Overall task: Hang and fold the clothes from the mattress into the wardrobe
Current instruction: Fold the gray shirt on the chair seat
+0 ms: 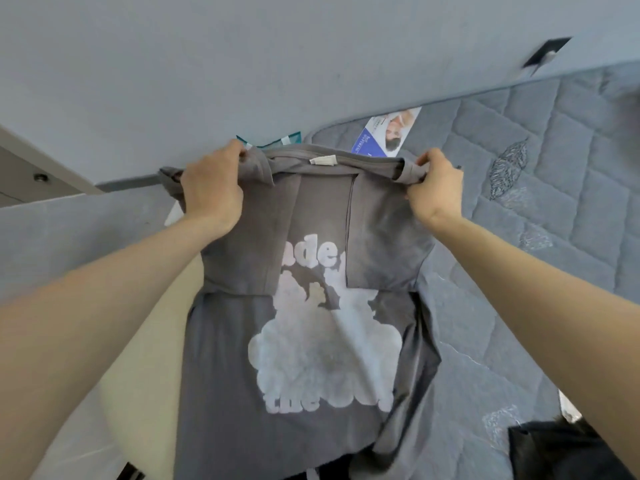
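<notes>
Shirt [298, 341] hangs over the mattress [540, 188], both hands' fingers [427, 161] pinching its shoulders, sleeves tucked inward, probably for folding.

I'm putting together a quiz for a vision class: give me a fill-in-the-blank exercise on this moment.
1. The left hand and the right hand each grip one ____ of the grey T-shirt.
2. The cloud print on the T-shirt is ____ in colour.
3. The mattress has a ____ surface.
4. The black garment lies at the lower ____ of the view.

Missing words: shoulder; white; quilted; right.
</notes>
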`<state>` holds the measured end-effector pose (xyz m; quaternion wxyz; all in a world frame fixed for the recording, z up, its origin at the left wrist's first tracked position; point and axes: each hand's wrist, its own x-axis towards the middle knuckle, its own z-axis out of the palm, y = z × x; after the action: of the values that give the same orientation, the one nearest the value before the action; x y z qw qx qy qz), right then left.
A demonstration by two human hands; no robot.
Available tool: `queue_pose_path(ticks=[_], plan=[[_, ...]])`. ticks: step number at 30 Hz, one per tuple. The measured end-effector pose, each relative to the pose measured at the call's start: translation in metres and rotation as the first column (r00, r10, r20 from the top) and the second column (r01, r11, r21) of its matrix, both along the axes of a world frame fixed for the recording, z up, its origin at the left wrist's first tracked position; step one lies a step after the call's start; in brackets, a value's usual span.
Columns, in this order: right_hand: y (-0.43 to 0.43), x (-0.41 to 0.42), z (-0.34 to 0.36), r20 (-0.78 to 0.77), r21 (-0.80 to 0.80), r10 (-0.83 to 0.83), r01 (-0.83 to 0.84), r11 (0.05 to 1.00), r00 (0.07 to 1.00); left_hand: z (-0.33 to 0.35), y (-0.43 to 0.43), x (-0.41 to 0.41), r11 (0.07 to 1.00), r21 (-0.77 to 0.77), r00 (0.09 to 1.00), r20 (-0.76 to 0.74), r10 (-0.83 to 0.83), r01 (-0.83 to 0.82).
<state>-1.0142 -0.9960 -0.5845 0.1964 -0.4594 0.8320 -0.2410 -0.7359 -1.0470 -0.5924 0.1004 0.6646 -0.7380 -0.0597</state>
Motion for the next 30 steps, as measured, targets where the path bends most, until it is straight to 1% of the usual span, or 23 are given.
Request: queue_pose_path(ticks=[2,3,5,7,9,10,13,15,17,19,20,21,22,24,25,26,28,30], plan=[[0.011,0.008,0.009,-0.025,-0.028,0.004,-0.005,1.000,1.000,0.005,0.010,0.005,0.997,-0.073,0.999,-0.030,-0.013,0.011],[0.023,0.011,0.012,-0.054,-0.003,0.005,-0.005,1.000,0.999,0.004,0.021,0.010,0.996,-0.089,0.998,-0.045,-0.031,0.027],[0.052,0.017,0.014,-0.143,0.072,0.042,-0.032,0.997,0.989,-0.004,0.051,0.022,0.995,-0.070,0.993,-0.088,-0.073,0.067],[0.086,0.022,0.009,-0.206,0.122,0.134,-0.110,0.986,0.969,-0.013,0.087,0.036,0.992,-0.032,0.987,-0.101,-0.126,0.124],[0.122,0.028,0.000,-0.219,0.203,0.236,-0.193,0.960,0.947,-0.023,0.125,0.049,0.980,-0.007,0.978,-0.071,-0.198,0.198],[0.139,0.031,-0.005,-0.219,0.268,0.293,-0.231,0.935,0.931,-0.030,0.143,0.054,0.969,0.012,0.968,-0.045,-0.246,0.247],[0.187,0.039,-0.019,-0.193,0.511,0.481,-0.331,0.794,0.856,-0.059,0.192,0.069,0.914,0.136,0.915,0.083,-0.395,0.382],[0.211,0.042,-0.029,-0.145,0.653,0.559,-0.345,0.674,0.816,-0.074,0.216,0.078,0.864,0.280,0.878,0.117,-0.464,0.419],[0.225,0.042,-0.035,-0.093,0.758,0.604,-0.337,0.558,0.791,-0.081,0.232,0.087,0.780,0.449,0.851,0.074,-0.519,0.437],[0.226,0.044,-0.034,-0.039,0.841,0.660,-0.332,0.427,0.751,-0.079,0.235,0.093,0.693,0.514,0.805,0.008,-0.593,0.505],[0.222,0.046,-0.031,-0.037,0.861,0.698,-0.333,0.386,0.715,-0.076,0.233,0.094,0.669,0.504,0.775,0.000,-0.632,0.546],[0.216,0.048,-0.028,-0.065,0.849,0.722,-0.342,0.402,0.689,-0.074,0.230,0.094,0.675,0.477,0.766,0.005,-0.642,0.563],[0.208,0.051,-0.025,-0.111,0.808,0.721,-0.360,0.466,0.684,-0.072,0.225,0.093,0.705,0.432,0.782,0.001,-0.623,0.562],[0.190,0.057,-0.020,-0.208,0.668,0.680,-0.406,0.624,0.703,-0.070,0.214,0.083,0.782,0.349,0.843,-0.044,-0.536,0.516],[0.182,0.059,-0.021,-0.239,0.592,0.669,-0.440,0.675,0.704,-0.068,0.206,0.073,0.821,0.312,0.874,-0.079,-0.479,0.478],[0.172,0.059,-0.025,-0.247,0.533,0.663,-0.472,0.702,0.706,-0.066,0.197,0.062,0.854,0.274,0.896,-0.103,-0.432,0.443],[0.152,0.059,-0.034,-0.224,0.448,0.638,-0.503,0.739,0.737,-0.064,0.178,0.039,0.894,0.222,0.921,-0.082,-0.380,0.389],[0.133,0.062,-0.044,-0.193,0.431,0.623,-0.505,0.748,0.758,-0.067,0.161,0.018,0.890,0.297,0.935,-0.033,-0.354,0.347]])
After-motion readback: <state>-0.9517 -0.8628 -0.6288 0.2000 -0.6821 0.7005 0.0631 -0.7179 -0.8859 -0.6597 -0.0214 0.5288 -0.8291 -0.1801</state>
